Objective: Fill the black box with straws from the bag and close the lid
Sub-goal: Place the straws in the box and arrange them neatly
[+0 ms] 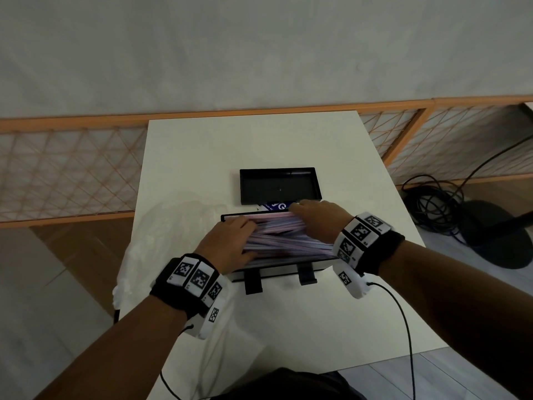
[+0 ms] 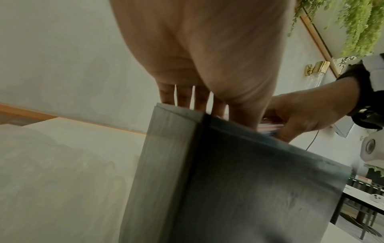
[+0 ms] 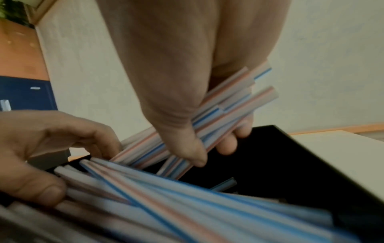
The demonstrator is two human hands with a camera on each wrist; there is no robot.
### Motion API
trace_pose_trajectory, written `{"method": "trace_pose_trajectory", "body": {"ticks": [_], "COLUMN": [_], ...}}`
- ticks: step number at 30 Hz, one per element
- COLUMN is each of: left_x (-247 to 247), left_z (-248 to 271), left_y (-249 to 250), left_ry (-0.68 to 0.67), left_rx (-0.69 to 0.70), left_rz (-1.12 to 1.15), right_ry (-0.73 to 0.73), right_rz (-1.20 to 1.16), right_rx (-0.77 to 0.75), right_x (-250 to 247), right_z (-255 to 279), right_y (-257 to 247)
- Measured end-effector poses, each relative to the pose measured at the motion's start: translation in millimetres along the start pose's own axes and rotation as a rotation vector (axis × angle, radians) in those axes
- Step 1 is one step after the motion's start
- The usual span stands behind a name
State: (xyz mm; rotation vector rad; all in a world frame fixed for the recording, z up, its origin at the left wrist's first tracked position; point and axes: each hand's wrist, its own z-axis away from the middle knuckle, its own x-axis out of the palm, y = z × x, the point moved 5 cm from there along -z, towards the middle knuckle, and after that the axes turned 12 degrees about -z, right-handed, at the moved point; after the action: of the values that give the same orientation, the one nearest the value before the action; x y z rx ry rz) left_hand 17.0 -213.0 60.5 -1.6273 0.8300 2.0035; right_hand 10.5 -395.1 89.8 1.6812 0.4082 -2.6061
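The black box (image 1: 277, 269) stands open in the middle of the white table (image 1: 259, 140), piled with striped straws (image 1: 288, 241) that lie crosswise. My left hand (image 1: 230, 241) lies over the straws' left ends, its fingers reaching down into the box (image 2: 228, 180). At the box's far right corner my right hand (image 1: 317, 216) grips a small bundle of straws (image 3: 232, 102) between thumb and fingers, just above the box's dark inside (image 3: 270, 164). The lid (image 1: 279, 186) lies hollow side up behind the box. A clear plastic bag (image 1: 161, 226) lies crumpled to the left.
A blue printed packet (image 1: 278, 206) sits between lid and box. Two black latches (image 1: 253, 281) hang from the box's front. Cables and a black stand base (image 1: 490, 235) lie on the floor to the right. An orange lattice fence (image 1: 72, 174) runs behind the table.
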Motion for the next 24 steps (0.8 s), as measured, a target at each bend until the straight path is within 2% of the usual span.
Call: {"method": "trace_pose_trajectory", "body": {"ticks": [5,10,16,24], "left_x": [-7,-23,-29,-28], "left_z": [5,14,19,15], "left_y": [-3,-4,-11,-16], "left_ry": [0.081,0.195,0.323,0.415], "left_rx": [-0.067,-0.099,-0.197,-0.176], "left_rz": [-0.032,0.034,0.204,0.269], "right_ry": [0.061,0.040,0.015,0.123], "right_rz": [-0.064,-0.208,0.020,0.128], "right_rx": [-0.077,-0.045,0.004,0.011], "right_x": [1,-2,-17,-39], "right_z": [2,6,10,21], "right_y": [4,12,22,19]}}
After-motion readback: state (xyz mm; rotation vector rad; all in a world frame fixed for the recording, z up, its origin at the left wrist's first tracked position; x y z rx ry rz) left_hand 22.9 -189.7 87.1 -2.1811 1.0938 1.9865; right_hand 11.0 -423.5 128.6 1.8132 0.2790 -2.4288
